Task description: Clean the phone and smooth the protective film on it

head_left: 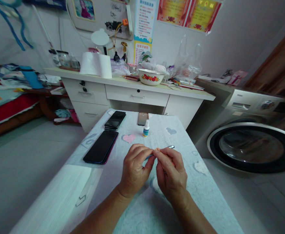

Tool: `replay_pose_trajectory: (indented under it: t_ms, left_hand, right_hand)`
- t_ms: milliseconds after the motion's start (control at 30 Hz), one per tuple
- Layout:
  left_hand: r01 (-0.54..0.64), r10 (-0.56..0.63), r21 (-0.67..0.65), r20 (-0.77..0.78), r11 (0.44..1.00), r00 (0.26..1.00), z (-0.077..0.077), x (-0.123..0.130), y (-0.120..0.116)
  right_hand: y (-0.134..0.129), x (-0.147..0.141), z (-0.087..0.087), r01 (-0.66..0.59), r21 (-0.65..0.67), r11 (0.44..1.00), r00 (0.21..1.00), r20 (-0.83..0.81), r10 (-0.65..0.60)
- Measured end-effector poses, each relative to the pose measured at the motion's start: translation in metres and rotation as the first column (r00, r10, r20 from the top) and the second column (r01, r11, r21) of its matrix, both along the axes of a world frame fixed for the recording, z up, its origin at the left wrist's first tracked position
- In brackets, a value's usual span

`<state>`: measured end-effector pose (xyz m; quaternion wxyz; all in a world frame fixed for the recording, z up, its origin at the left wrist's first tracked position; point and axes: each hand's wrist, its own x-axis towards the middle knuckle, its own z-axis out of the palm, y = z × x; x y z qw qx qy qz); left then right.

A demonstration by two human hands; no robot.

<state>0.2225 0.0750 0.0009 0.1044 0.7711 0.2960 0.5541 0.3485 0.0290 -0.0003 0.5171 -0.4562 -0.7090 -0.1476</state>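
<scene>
Two bare hands, left hand [136,169] and right hand [173,169], meet above the middle of the surface [181,133], thumbs and fingertips pinching a slim object [172,147] between them; its shiny end projects past the right fingers, a bluish part shows by the left thumb; the rest is covered by the fingers, identity cannot be told. Containers: a small white bottle [146,129], upright, blue-and-yellow label, stands beyond the hands; on the white drawer unit [137,97] behind, a pale bowl [150,78] with a red floral print holds whitish, crumpled items, too blurred to name; a clear jar [64,59] with a dark lid, contents unclear, sits at the left; thin, translucent plastic bags [190,65] stand loosely at the right. Materials: surface cover pale blue-grey, mottled, printed with hearts; a striped, whitish strip [57,191] at near left; a large dark phone [101,147], flat and glossy, lies near the left edge, a phone stack [115,120] just beyond it; a brownish phone [143,119] lies near the far edge, behind the bottle. Edges: patterned cover extends from the right hand to the right edge; a silver washing machine [249,97] stands beyond that edge, apart from it.
</scene>
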Motion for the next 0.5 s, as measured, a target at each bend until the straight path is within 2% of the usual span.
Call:
replay_pose_trajectory:
  t_ms: [500]
  left_hand:
    - [-0.032,0.032,0.022,0.004,0.999,0.999,-0.002,0.000,0.002]
  right_hand:
    - [0.005,0.024,0.012,0.203,0.067,0.977,0.976,-0.095,-0.196]
